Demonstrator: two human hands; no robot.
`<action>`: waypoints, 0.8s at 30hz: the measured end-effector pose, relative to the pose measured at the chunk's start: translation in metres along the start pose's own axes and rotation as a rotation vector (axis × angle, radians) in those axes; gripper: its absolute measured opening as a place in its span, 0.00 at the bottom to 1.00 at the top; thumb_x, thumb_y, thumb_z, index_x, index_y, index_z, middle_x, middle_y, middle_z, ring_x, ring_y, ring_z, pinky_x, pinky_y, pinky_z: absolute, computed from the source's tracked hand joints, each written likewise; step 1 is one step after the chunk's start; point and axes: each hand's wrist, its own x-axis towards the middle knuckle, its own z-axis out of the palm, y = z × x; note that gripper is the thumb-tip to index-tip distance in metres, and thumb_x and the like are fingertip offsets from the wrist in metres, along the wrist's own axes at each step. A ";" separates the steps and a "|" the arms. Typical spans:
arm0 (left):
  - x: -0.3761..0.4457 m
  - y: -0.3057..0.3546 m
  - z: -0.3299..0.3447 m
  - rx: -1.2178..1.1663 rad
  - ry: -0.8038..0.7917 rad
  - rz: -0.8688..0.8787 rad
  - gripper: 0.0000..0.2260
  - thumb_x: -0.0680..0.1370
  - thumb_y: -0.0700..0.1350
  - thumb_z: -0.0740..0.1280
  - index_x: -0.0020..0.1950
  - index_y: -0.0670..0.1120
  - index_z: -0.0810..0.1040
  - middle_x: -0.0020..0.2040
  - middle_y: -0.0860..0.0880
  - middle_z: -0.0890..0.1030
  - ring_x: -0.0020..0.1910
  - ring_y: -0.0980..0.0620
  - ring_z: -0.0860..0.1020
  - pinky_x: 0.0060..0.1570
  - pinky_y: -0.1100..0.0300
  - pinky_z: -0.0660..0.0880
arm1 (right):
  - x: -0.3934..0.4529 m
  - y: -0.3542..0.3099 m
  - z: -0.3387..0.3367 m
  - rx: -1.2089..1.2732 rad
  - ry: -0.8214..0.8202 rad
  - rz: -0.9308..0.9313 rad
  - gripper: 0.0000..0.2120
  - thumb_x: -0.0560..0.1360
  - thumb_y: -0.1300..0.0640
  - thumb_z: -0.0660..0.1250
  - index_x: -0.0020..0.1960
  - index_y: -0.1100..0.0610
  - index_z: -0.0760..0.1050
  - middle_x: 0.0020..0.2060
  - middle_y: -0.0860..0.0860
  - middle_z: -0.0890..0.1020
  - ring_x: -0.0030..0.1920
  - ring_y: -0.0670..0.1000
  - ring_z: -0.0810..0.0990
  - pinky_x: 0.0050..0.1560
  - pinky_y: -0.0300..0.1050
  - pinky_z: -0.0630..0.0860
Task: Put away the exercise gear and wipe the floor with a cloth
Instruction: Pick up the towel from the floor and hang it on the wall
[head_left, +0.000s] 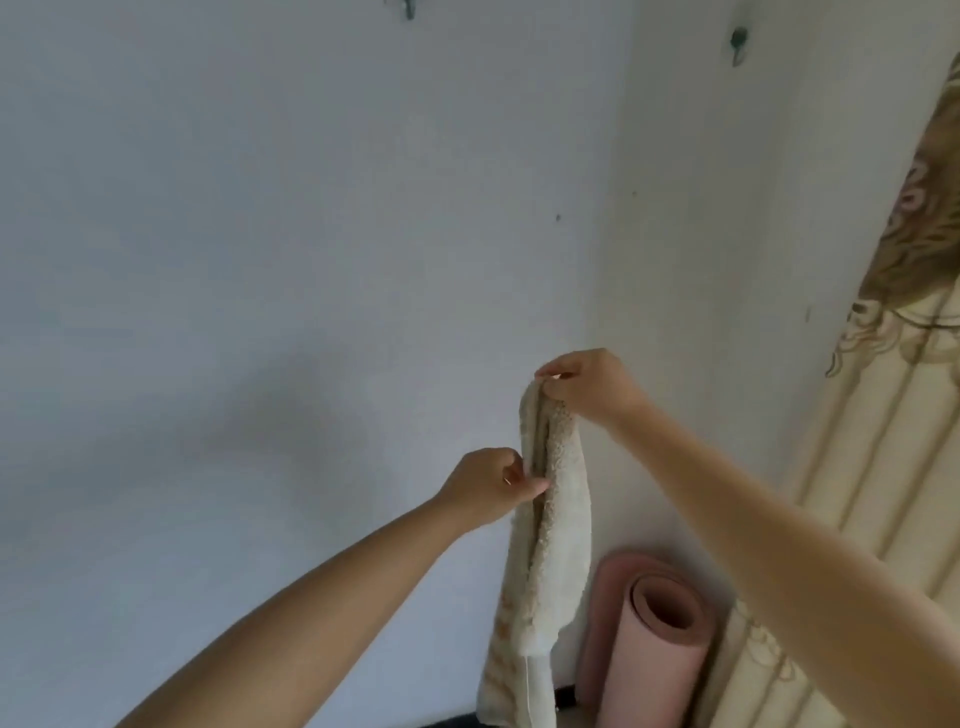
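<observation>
Head view: right hand (589, 387) pinches the cloth's (545, 545) top corner against the wall; left hand (493, 486) pinches its edge at seven o'clock. Rolled pink mat (654, 654) stands at five o'clock.

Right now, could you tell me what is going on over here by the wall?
A person holds a beige cloth up in front of the wall. The right hand pinches its top edge and the left hand pinches it lower down, so it hangs long. A rolled pink mat stands in the corner beside a patterned curtain.
</observation>
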 end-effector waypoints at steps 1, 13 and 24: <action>0.014 0.001 0.004 0.024 0.078 -0.024 0.18 0.77 0.49 0.64 0.29 0.49 0.63 0.29 0.54 0.68 0.29 0.59 0.66 0.30 0.69 0.61 | 0.014 0.004 -0.001 0.031 -0.020 -0.022 0.13 0.75 0.66 0.62 0.57 0.61 0.80 0.51 0.54 0.81 0.47 0.45 0.74 0.43 0.34 0.69; 0.114 0.012 -0.071 -0.253 0.494 -0.262 0.15 0.82 0.42 0.56 0.35 0.50 0.66 0.33 0.51 0.69 0.32 0.55 0.68 0.40 0.59 0.68 | 0.166 0.035 -0.018 0.224 -0.269 -0.103 0.15 0.77 0.66 0.57 0.33 0.53 0.69 0.34 0.47 0.71 0.35 0.44 0.69 0.34 0.35 0.64; 0.164 0.086 -0.236 0.019 0.797 -0.038 0.10 0.81 0.40 0.58 0.41 0.45 0.72 0.44 0.49 0.73 0.42 0.51 0.71 0.37 0.61 0.68 | 0.232 -0.056 -0.032 0.497 -0.439 -0.344 0.06 0.78 0.60 0.57 0.42 0.56 0.67 0.36 0.50 0.71 0.37 0.50 0.69 0.38 0.38 0.64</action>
